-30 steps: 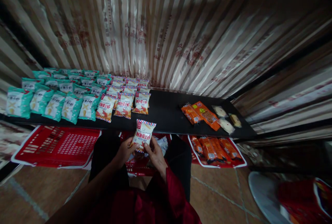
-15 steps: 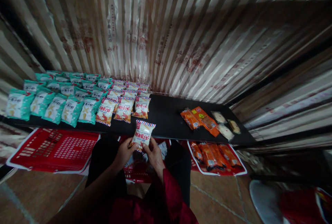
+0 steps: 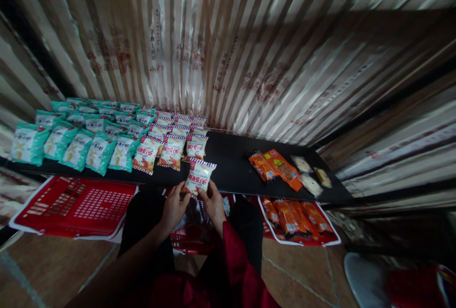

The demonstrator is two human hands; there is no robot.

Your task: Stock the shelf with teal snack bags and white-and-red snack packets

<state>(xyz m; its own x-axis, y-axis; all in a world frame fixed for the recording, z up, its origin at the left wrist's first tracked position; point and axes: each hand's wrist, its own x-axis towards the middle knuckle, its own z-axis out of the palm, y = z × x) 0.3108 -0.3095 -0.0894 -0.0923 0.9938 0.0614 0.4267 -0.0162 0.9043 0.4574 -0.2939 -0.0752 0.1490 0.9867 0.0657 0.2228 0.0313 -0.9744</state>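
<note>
A white snack bag with a striped top edge [image 3: 200,175] is held upright at the front edge of the black shelf [image 3: 228,156]. My left hand [image 3: 175,206] grips its lower left corner, and my right hand [image 3: 213,201] has its lower right, thumb on the front. Just behind it stand rows of similar striped-edge bags [image 3: 171,150]. Further left, several teal snack bags [image 3: 100,151] are lined up in rows on the same shelf.
Orange packets [image 3: 283,168] and small pale packets [image 3: 309,183] lie on the shelf's right part. Below are a red basket [image 3: 96,208] at left, one with orange packets [image 3: 295,215] at right, and another between my knees. A striped curtain [image 3: 221,51] hangs behind.
Both hands have moved the held bag slightly up and to the right, nearer the shelf and the front row of striped-edge bags.
</note>
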